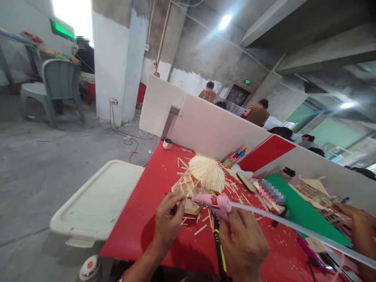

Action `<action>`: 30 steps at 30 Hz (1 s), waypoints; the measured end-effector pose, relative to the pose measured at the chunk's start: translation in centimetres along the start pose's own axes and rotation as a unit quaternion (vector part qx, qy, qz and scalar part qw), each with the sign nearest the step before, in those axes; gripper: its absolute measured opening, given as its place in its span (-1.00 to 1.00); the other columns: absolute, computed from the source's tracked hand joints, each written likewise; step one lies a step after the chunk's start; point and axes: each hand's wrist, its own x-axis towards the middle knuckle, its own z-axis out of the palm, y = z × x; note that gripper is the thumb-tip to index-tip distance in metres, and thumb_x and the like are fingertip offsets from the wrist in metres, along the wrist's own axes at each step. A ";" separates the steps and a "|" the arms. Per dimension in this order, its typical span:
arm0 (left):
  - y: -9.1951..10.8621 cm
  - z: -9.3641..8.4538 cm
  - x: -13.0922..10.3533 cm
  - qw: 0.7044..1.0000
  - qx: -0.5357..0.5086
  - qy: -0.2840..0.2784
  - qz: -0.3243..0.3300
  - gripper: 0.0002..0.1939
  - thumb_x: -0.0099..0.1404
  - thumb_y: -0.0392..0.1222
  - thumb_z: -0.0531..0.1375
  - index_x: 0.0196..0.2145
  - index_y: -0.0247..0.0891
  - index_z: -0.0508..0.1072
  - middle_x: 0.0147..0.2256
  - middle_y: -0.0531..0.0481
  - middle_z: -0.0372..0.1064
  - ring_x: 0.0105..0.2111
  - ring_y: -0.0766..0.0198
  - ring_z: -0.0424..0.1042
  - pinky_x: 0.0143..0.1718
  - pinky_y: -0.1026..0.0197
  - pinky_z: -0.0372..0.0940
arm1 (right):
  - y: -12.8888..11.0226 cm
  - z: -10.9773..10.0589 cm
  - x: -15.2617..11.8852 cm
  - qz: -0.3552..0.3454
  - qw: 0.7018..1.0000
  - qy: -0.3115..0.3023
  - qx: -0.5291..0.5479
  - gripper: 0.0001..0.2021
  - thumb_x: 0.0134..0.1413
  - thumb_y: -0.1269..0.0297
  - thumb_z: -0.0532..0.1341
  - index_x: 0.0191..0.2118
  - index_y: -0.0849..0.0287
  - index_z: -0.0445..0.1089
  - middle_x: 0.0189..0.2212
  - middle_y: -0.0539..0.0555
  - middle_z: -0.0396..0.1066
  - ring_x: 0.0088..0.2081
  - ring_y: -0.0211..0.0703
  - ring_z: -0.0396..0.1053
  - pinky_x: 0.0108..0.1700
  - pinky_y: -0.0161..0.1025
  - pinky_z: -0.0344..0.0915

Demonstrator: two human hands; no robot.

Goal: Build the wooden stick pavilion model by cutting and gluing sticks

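My right hand (245, 241) is wrapped round the handle of a pink hot glue gun (216, 201). A long translucent glue stick (282, 221) runs out of its back toward the lower right. My left hand (170, 215) is closed in a pinch at the gun's nozzle, on what looks like a thin wooden stick, mostly hidden by the fingers. Just beyond both hands, a small structure of stacked wooden sticks (190, 209) stands on the red tabletop (152, 219). Behind it lies a round, fan-like panel of wooden sticks (207, 172). Pliers with black and yellow handles (219, 244) lie between my hands.
Loose sticks (200, 230) are scattered about. A small can (167, 144) and colored markers (236, 156) stand along the white partition (223, 129). A green board (308, 211) and another person's hand (349, 211) are at right. A pale plastic bin lid (96, 203) is at left.
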 end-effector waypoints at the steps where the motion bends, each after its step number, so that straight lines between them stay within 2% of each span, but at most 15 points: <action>1: 0.0 0.0 0.0 1.000 -0.001 0.000 0.002 -0.85 0.23 -0.31 0.17 -0.34 -0.23 0.56 -0.41 -0.03 0.43 -0.51 0.33 0.37 -0.54 0.34 0.21 | 0.0 0.0 0.0 0.000 1.000 0.000 0.000 -0.88 0.14 0.40 0.15 -0.20 0.16 0.39 -0.44 0.06 0.42 -0.40 -0.12 0.30 -0.31 -0.23 0.20; 9: 0.1 0.0 -0.1 1.000 -0.003 0.001 0.003 -0.85 0.22 -0.31 0.18 -0.35 -0.22 0.57 -0.41 -0.04 0.45 -0.47 0.29 0.42 -0.50 0.32 0.26 | 0.2 -0.1 -0.3 -0.001 1.000 0.003 0.006 -0.89 0.14 0.42 0.14 -0.23 0.16 0.39 -0.44 0.07 0.42 -0.40 -0.13 0.30 -0.31 -0.22 0.19; 18: 0.2 0.1 -0.3 1.000 -0.002 -0.005 0.024 -0.84 0.22 -0.35 0.17 -0.34 -0.22 0.56 -0.39 -0.03 0.46 -0.43 0.29 0.44 -0.46 0.33 0.28 | 0.1 -0.6 -0.1 -0.015 1.000 0.001 -0.011 -0.84 0.15 0.43 0.13 -0.17 0.17 0.39 -0.42 0.10 0.43 -0.44 -0.13 0.26 -0.35 -0.21 0.15; 30: 0.2 0.2 -0.5 0.998 0.006 -0.009 0.061 -0.82 0.22 -0.39 0.17 -0.32 -0.23 0.55 -0.38 -0.03 0.46 -0.40 0.29 0.45 -0.41 0.33 0.31 | 0.3 -0.6 -0.8 0.001 1.000 -0.004 0.011 -0.76 0.13 0.47 0.13 -0.09 0.16 0.37 -0.42 0.09 0.41 -0.38 -0.09 0.30 -0.34 -0.21 0.15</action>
